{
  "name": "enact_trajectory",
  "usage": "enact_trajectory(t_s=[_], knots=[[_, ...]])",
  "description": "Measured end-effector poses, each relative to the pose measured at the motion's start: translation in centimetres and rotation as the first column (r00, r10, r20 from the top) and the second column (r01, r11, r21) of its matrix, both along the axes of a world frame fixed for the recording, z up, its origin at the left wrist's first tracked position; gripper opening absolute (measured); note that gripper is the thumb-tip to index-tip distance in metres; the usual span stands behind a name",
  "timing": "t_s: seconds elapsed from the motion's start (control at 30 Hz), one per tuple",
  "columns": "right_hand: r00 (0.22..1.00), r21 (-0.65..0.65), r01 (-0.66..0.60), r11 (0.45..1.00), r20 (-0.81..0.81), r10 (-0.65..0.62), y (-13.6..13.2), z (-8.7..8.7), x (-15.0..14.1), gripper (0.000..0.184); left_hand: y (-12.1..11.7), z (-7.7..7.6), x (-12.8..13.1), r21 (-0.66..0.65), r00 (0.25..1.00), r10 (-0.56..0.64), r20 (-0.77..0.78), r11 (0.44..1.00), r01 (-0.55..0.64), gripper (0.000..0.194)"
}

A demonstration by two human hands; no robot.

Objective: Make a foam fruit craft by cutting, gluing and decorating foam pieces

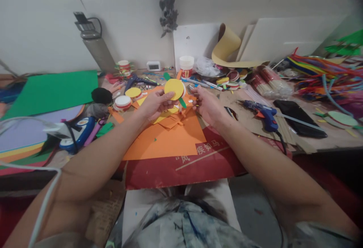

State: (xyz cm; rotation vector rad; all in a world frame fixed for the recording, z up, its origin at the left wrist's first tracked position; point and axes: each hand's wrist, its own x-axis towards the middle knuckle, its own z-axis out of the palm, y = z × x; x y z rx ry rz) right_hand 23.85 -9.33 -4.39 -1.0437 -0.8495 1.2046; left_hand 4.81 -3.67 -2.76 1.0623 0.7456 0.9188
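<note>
My left hand (pixel 157 106) is closed on a round yellow disc (pixel 173 89) with green and orange strips sticking out from its edge and a white-and-red rim. The thumb lies on its yellow face. Just to the right, the bent fingers of my right hand (pixel 207 104) are drawn together near the disc; whatever is between them is too small to make out. Below both hands lie orange sheets (pixel 164 142) and a scrap of yellow sheet. Left of my left hand are a yellow-topped round piece (pixel 133 93) and a white-topped one (pixel 123 102).
A blue glue gun (pixel 262 113) and a black phone (pixel 300 118) lie at right. Pipe cleaners (pixel 320 74) crowd the far right. Paper cups (pixel 186 63) stand at the back. A grey bottle (pixel 96 47) and green sheet (pixel 56 89) are at left.
</note>
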Motion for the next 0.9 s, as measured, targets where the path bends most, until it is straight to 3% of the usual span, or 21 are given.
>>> enact_trajectory(t_s=[0.33,0.73,0.9], knots=[[0.998,0.051,-0.060,0.997,-0.005,0.060,-0.04,0.01,0.05,0.036,-0.43,0.29,0.12,-0.008,1.000,0.017,-0.012,1.000,-0.018,0.023],[0.997,0.078,-0.080,0.994,-0.008,0.081,0.03,-0.12,0.05,0.043,-0.52,0.18,0.20,-0.017,1.000,-0.008,-0.004,1.000,0.008,0.018],[0.999,0.108,-0.027,0.994,-0.026,0.030,0.22,-0.40,0.24,0.039,-0.32,-0.10,0.12,-0.012,1.000,0.000,-0.003,1.000,0.000,0.017]])
